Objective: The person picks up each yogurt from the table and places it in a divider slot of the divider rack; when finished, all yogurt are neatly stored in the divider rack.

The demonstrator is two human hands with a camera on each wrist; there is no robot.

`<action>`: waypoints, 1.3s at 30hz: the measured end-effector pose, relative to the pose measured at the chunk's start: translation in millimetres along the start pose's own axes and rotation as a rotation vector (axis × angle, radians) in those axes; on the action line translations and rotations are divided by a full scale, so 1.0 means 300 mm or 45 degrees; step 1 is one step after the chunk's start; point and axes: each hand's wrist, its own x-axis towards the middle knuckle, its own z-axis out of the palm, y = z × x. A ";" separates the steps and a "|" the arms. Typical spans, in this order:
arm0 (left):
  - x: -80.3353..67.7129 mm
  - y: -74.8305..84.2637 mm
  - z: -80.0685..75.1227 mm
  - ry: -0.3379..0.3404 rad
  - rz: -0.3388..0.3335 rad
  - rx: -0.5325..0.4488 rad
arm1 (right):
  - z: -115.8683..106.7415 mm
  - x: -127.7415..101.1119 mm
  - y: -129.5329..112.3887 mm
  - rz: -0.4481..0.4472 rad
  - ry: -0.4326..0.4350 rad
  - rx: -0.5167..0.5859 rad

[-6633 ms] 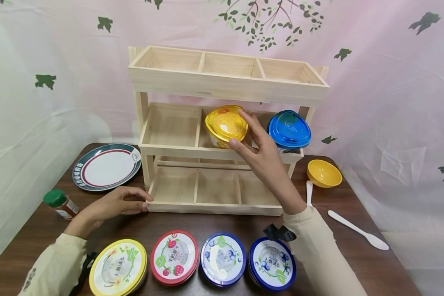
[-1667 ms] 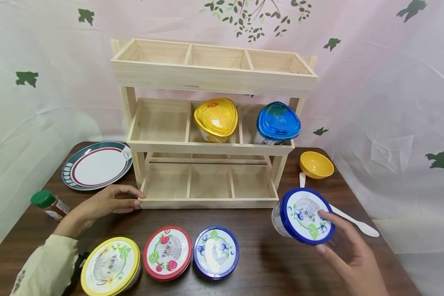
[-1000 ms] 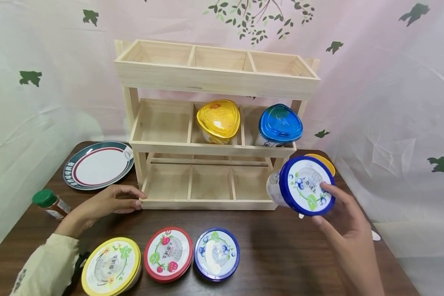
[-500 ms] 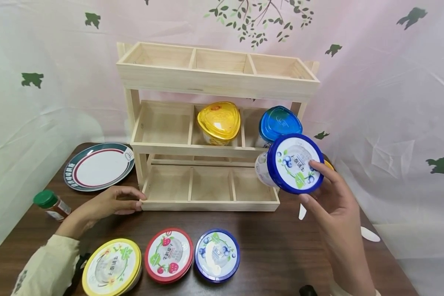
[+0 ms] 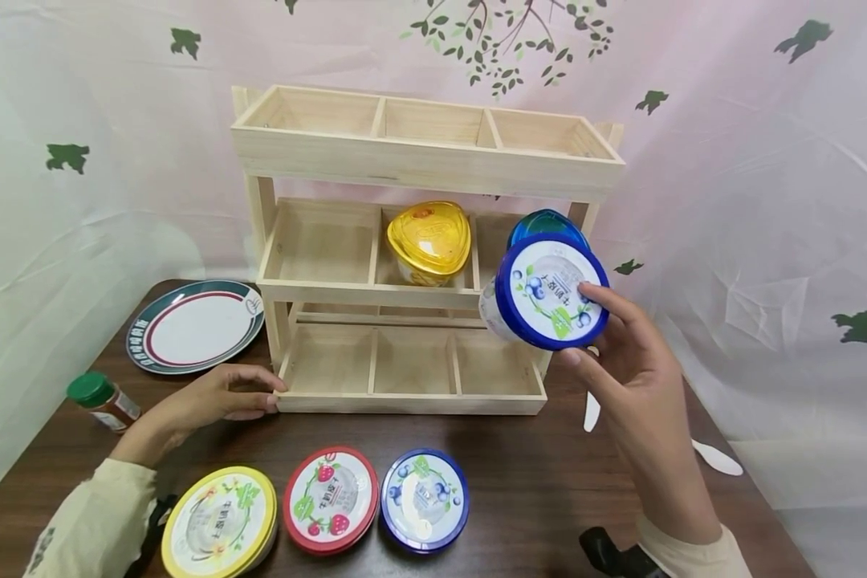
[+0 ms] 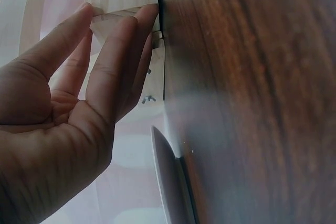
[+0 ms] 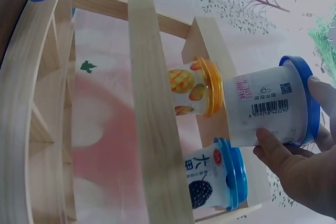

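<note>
I saw the rack's (image 5: 419,164) middle shelf holding a yellow-lidded cup (image 5: 429,241) and a blue-lidded one (image 5: 545,222) (top and bottom trays bare). My right hand (image 5: 624,361) clasped a blueberry tub (image 5: 545,291) before that shelf's right end; my left hand (image 5: 209,397), fingers loose, touched the rack's lower left corner.

A dark wood-grain surface (image 5: 535,482) lies under both hands. Beyond them hangs a pale pink sheet (image 5: 730,160), creased, printed with green birds and a leafy branch above the hands. A whitish drape (image 5: 43,241) falls left of the hands. Light is soft and even.
</note>
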 end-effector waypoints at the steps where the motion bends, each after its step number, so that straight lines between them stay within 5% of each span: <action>1: -0.001 -0.002 0.000 -0.005 0.008 -0.002 | 0.005 0.007 -0.003 -0.006 -0.005 -0.004; 39: -0.001 -0.003 0.007 0.017 0.028 0.008 | 0.253 0.185 -0.047 -0.183 -0.267 0.168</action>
